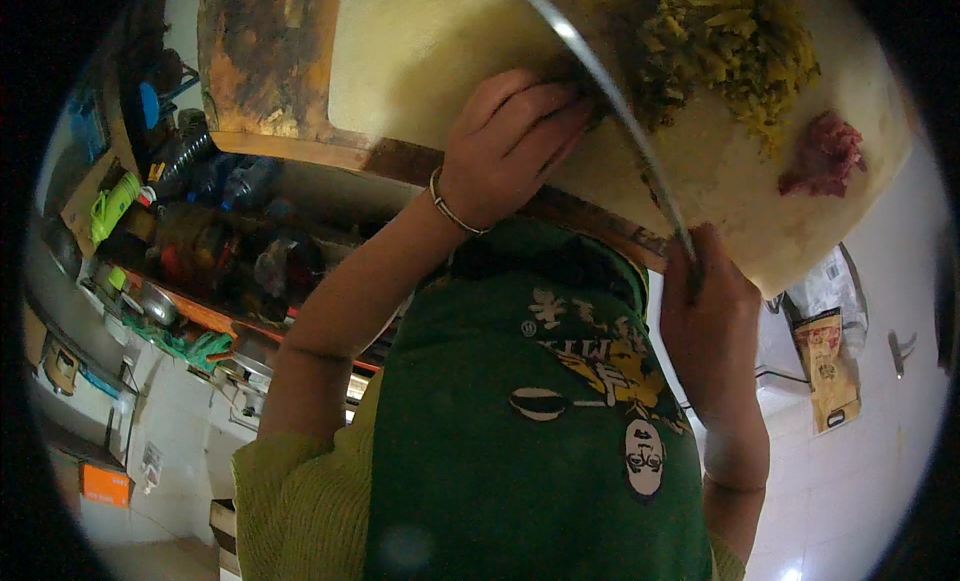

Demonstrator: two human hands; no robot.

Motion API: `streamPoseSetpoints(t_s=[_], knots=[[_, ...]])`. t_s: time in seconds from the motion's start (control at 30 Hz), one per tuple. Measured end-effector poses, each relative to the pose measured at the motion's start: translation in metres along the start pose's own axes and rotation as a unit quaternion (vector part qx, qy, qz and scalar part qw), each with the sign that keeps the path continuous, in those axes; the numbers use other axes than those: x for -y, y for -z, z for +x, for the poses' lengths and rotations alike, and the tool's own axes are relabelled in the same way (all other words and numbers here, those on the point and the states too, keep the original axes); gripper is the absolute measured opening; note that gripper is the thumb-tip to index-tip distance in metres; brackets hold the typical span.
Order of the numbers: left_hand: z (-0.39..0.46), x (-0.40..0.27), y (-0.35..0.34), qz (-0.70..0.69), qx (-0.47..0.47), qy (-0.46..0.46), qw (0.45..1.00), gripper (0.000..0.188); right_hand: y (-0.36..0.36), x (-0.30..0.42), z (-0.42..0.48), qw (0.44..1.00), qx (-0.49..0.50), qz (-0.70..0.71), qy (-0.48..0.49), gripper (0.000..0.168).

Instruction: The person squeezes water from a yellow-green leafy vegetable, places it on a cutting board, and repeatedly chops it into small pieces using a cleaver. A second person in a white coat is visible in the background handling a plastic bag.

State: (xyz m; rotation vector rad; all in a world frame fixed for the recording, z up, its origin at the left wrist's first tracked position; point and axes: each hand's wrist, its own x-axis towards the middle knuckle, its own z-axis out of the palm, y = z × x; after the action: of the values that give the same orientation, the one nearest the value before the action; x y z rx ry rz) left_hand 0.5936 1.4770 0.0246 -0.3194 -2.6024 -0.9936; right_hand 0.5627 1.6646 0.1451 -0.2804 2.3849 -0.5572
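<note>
My right hand (709,303) grips the handle end of a kitchen knife (626,116). Its blade, seen nearly edge-on, slants up and left across the pale cutting board (720,198). Close to the blade's left side, my left hand (517,135) has its fingers bent down on a dark, leafy vegetable (598,105); shadow hides most of what is beneath the fingertips. Right of the knife lies a heap of chopped yellow-green vegetable (739,56). A small lump of raw red meat (823,157) rests near the board's right side.
The board sits on a stained wooden surface (262,63) with its edge against my green apron (525,461). Below left, a shelf holds plastic bottles (251,180) and a green bottle (114,206). On the right, a brown printed bag (827,371) hangs by a white wall.
</note>
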Motion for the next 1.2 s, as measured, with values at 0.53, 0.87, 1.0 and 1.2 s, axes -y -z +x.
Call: streamPoseSetpoints(t_s=[0.53, 0.87, 1.0, 1.2], knots=[[-0.002, -0.006, 0.015, -0.042, 0.082, 0.051, 0.994, 0.028, 0.025, 0.002, -0.008, 1.0, 0.008, -0.03, -0.002, 0.009], [-0.007, 0.001, 0.004, -0.045, 0.028, 0.015, 0.998, 0.026, -0.017, 0.002, 0.015, 0.999, 0.007, -0.023, 0.03, 0.01], [-0.009, 0.007, -0.001, -0.057, 0.02, 0.01, 0.998, 0.027, -0.006, -0.003, 0.034, 0.999, -0.028, -0.012, 0.037, 0.013], [-0.013, 0.009, -0.005, -0.047, 0.015, 0.004, 0.999, 0.03, 0.02, 0.01, -0.005, 0.998, 0.033, -0.048, -0.029, 0.011]])
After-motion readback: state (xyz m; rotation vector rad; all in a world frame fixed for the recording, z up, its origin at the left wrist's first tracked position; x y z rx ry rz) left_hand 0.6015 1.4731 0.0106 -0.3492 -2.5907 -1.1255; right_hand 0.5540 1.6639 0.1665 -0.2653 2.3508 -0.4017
